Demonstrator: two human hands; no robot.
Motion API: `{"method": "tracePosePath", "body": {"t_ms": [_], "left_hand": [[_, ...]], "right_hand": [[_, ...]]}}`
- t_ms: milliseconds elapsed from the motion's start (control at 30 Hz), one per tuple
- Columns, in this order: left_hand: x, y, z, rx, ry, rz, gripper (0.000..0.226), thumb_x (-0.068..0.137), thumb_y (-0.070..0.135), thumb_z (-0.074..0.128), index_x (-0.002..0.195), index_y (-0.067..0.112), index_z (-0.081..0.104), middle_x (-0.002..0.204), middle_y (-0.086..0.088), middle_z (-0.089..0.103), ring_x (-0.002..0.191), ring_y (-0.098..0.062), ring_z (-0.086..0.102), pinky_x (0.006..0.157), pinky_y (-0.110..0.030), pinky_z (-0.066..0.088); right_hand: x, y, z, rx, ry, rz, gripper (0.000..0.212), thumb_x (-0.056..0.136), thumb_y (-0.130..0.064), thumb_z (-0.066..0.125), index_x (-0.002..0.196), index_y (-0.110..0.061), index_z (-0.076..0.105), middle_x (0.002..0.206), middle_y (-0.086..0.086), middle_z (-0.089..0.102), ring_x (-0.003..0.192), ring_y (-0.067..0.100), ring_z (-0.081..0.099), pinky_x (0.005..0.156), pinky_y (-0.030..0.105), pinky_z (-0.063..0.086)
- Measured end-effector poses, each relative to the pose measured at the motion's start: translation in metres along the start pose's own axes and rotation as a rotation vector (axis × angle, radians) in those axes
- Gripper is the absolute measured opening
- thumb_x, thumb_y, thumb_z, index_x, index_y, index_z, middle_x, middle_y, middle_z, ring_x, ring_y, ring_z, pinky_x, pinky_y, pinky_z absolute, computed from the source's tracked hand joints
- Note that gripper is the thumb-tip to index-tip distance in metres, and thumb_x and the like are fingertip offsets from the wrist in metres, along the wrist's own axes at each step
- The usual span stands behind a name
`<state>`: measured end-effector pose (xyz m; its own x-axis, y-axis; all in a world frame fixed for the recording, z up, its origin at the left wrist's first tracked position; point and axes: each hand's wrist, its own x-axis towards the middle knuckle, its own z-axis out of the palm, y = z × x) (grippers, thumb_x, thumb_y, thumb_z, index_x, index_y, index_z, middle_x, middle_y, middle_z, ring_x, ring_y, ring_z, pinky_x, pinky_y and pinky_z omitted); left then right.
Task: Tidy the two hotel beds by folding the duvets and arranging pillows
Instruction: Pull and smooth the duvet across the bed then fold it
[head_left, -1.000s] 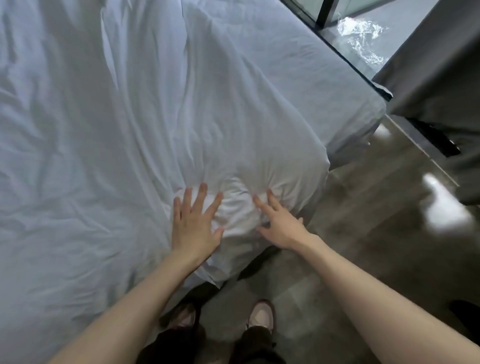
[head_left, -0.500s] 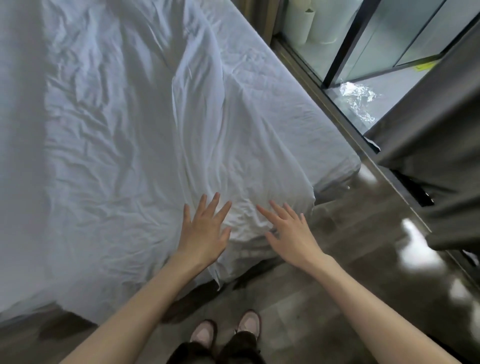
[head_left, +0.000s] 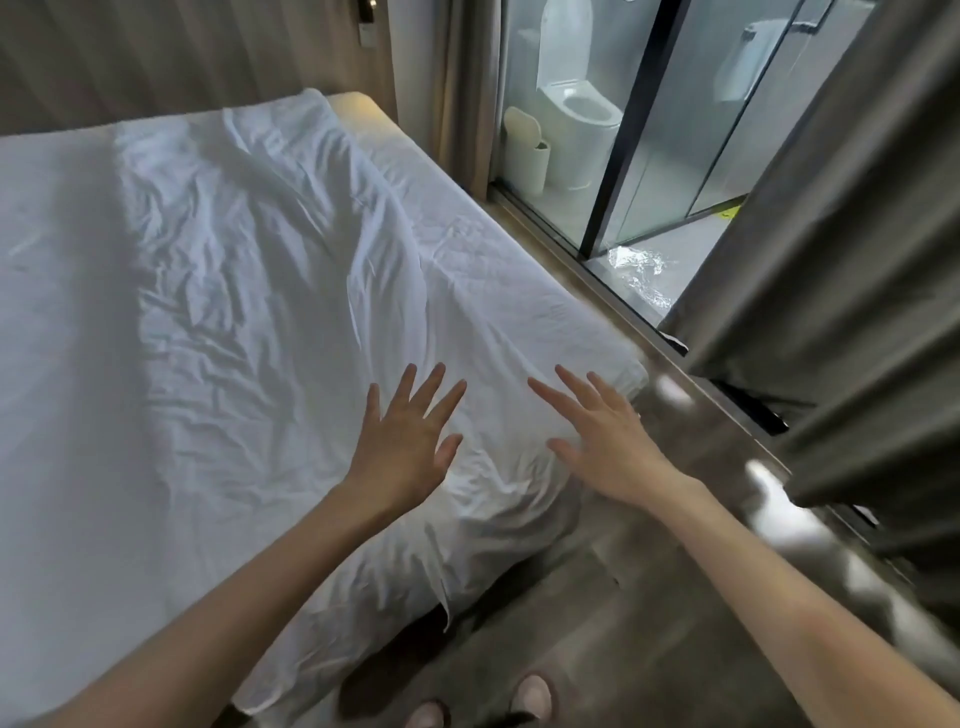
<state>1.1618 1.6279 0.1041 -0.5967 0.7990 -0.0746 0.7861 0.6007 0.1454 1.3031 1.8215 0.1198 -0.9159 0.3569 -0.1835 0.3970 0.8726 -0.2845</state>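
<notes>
Left hand (head_left: 402, 447), right hand (head_left: 608, 447) advanced, spread over duvet (head_left: 234, 312).

Above the rumpled duvet (head_left: 249, 291) the air lay open across the whole bed (head_left: 519, 280). To its right only a narrow strip of floor (head_left: 623, 613) ran beside the glass wall (head_left: 696, 135) (a grey curtain (head_left: 841, 322) hung over its near end).

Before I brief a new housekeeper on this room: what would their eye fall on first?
Two open hands, the left hand and the right hand, spread over the near corner of the rumpled white duvet. To the right, a glass wall shows a toilet behind it, with a grey curtain hanging nearer.
</notes>
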Motion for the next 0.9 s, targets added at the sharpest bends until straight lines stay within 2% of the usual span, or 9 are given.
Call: {"method": "tracePosePath", "body": {"t_ms": [167, 367, 533, 700, 900], "left_hand": [[0.023, 0.031, -0.032, 0.027, 0.072, 0.05, 0.061, 0.101, 0.048, 0.027, 0.152, 0.037, -0.004, 0.161, 0.008, -0.012, 0.148, -0.022, -0.015, 0.119, -0.05, -0.002], [0.083, 0.092, -0.046, 0.037, 0.133, 0.051, 0.061, 0.1, 0.052, 0.026, 0.152, 0.039, -0.001, 0.162, 0.005, -0.011, 0.148, -0.025, -0.013, 0.12, -0.051, -0.001], [0.136, 0.173, -0.036, 0.025, 0.154, -0.001, 0.063, 0.097, 0.059, 0.025, 0.153, 0.039, 0.004, 0.162, 0.005, -0.005, 0.149, -0.024, -0.009, 0.119, -0.051, 0.0], [0.18, 0.243, -0.036, 0.021, 0.162, -0.077, 0.064, 0.096, 0.061, 0.023, 0.153, 0.037, 0.004, 0.162, 0.006, -0.003, 0.149, -0.023, -0.009, 0.118, -0.05, -0.002], [0.253, 0.29, -0.041, 0.045, 0.202, -0.149, 0.064, 0.097, 0.06, 0.022, 0.153, 0.036, 0.003, 0.162, 0.006, -0.002, 0.149, -0.023, -0.008, 0.118, -0.048, -0.002]], "right_hand": [[-0.007, 0.027, -0.037, 0.0, 0.072, 0.007, 0.069, 0.098, -0.037, 0.048, 0.147, -0.053, 0.003, 0.162, -0.013, -0.003, 0.149, 0.022, -0.006, 0.119, 0.054, 0.008], [0.005, 0.093, -0.075, 0.025, 0.15, -0.008, 0.069, 0.099, -0.034, 0.049, 0.147, -0.054, 0.004, 0.161, -0.014, -0.002, 0.149, 0.02, -0.006, 0.12, 0.051, 0.008], [0.013, 0.182, -0.103, 0.027, 0.192, -0.035, 0.07, 0.098, -0.033, 0.05, 0.147, -0.052, 0.005, 0.162, -0.011, 0.002, 0.149, 0.022, -0.002, 0.12, 0.047, 0.01], [0.018, 0.26, -0.135, -0.046, 0.173, -0.119, 0.07, 0.099, -0.034, 0.048, 0.148, -0.051, 0.001, 0.162, -0.011, -0.003, 0.149, 0.021, -0.005, 0.121, 0.046, 0.007], [0.066, 0.342, -0.176, -0.051, 0.206, -0.196, 0.068, 0.097, -0.031, 0.051, 0.151, -0.044, 0.012, 0.162, -0.009, 0.004, 0.15, 0.021, -0.001, 0.121, 0.045, 0.009]]}}
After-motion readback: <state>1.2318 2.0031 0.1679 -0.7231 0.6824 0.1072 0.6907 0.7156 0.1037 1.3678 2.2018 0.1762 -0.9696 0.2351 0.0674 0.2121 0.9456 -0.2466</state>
